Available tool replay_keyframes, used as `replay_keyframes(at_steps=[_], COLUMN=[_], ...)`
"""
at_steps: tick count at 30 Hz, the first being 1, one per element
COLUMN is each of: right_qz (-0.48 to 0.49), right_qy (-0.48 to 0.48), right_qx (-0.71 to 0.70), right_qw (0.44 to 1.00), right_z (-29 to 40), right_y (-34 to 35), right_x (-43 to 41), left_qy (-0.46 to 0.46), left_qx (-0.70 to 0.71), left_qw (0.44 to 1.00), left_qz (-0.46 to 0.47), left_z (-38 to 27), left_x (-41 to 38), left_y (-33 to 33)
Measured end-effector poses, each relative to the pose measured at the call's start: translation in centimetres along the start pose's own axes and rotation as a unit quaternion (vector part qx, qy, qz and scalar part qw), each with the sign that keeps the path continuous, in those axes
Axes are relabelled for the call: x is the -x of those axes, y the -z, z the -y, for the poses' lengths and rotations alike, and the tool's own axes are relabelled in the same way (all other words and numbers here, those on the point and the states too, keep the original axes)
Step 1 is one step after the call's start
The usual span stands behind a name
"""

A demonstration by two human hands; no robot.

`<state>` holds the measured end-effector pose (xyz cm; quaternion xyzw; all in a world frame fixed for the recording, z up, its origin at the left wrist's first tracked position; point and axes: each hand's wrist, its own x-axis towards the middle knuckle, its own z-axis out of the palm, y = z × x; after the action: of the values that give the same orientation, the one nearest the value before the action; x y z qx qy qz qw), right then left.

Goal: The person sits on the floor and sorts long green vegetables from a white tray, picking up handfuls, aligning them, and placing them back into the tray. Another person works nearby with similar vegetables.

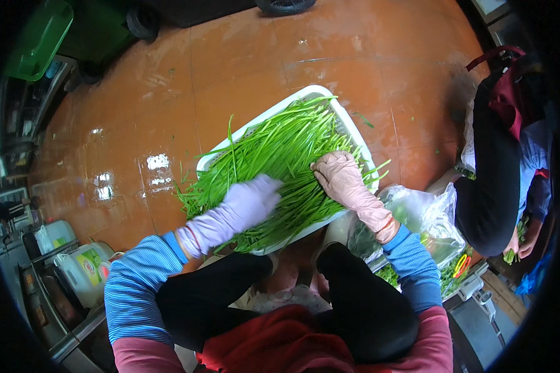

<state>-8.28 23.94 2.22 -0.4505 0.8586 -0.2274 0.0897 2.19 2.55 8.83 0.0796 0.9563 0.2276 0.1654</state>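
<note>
A white plastic basket (354,126) stands on the floor before my knees, heaped with long green stalks (280,144) that look like garlic chives. Fingers curled, my right hand (338,175) in a pale pink rubber glove grips a bunch of stalks near the basket's right side. My left hand (254,198), in a lavender rubber glove, is over the leafy part of the heap at the lower left. It is blurred, so its hold on the stalks is unclear. Leaf tips hang over the basket's left rim.
A clear plastic bag (429,210) with greens lies at my right. Beyond it, a seated person's hands (522,242) hold a small bunch of greens. Plastic jugs (86,265) stand at the left. A green wheeled bin (95,37) is at the upper left on the wet tiled floor (121,140).
</note>
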Motion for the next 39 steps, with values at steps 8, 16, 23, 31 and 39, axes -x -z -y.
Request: replay_keyframes(at_steps=[8, 16, 23, 31, 39], right_qz=[-0.071, 0.076, -0.003, -0.02, 0.0], right_qy=[0.006, -0.009, -0.041, -0.127, -0.163], right_qx=[-0.006, 0.089, -0.005, -0.091, -0.136], right_qw=[0.997, 0.993, 0.999, 0.987, 0.977], right_z=[0.2, -0.4, 0.5, 2.3, 3.4], right_y=[-0.8, -1.2, 1.3, 4.6, 4.8], right_x=[2.6, 2.1, 2.8, 3.3, 4.8], left_qy=[0.06, 0.065, 0.095, 0.071, 0.135], left_qx=[-0.02, -0.092, -0.123, -0.08, -0.021], left_qw=[0.99, 0.985, 0.987, 0.994, 0.99], left_qz=[-0.129, -0.13, -0.051, -0.016, 0.034], left_z=[4.3, 2.7, 2.6, -0.7, -2.5], left_x=[-2.9, -7.7, -8.2, -4.6, -3.6], left_y=[0.4, -2.7, -5.1, -7.0, -7.1])
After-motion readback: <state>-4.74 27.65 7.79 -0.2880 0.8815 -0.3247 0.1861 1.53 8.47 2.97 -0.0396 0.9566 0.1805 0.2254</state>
